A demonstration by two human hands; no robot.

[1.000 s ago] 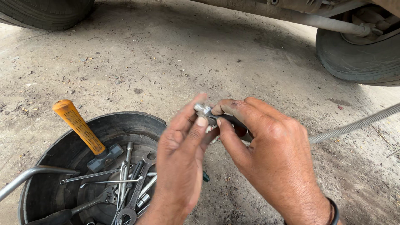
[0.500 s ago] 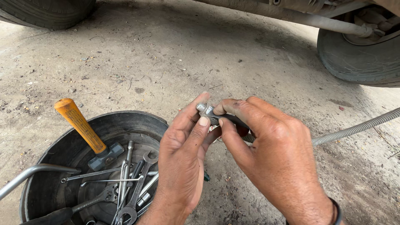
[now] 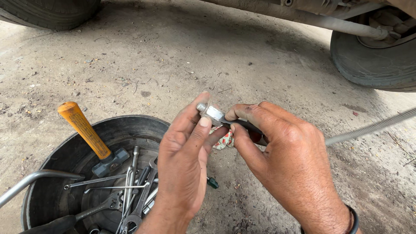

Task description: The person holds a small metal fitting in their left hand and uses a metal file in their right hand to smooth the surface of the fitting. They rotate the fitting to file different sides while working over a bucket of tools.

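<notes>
In the head view my left hand (image 3: 184,160) and my right hand (image 3: 286,156) meet over the ground. Together they hold the metal threaded end fitting (image 3: 211,112) of a cable. The thumb and fingers of my left hand pinch the silver nut at its tip. My right hand grips the dark sleeve just behind it. The ribbed grey cable (image 3: 368,128) runs away to the right across the dirt. A small patterned rag (image 3: 223,139) lies under the hands.
A black round tub (image 3: 52,173) at lower left holds several wrenches (image 3: 130,190) and a hammer with an orange handle (image 3: 84,130). A grey bar (image 3: 30,182) leans on its rim. Vehicle tyres (image 3: 377,60) and an axle stand at the top.
Both hands stay on the fitting, shifted very slightly to the right. The fingers have turned a little on the nut.
</notes>
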